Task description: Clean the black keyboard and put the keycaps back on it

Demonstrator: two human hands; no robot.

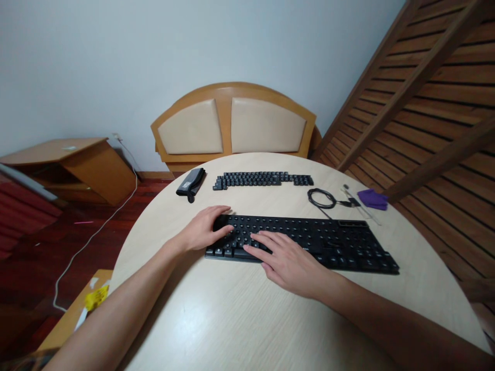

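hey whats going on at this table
A person is at a round pale wooden table with both hands on the left part of a black keyboard. The left hand lies over its top-left corner, and the right hand lies flat on the lower rows. Many of its keys seem to be off, and black keycaps lie in rows farther back. A grey pouch, a coiled cable and a purple cloth lie nearby.
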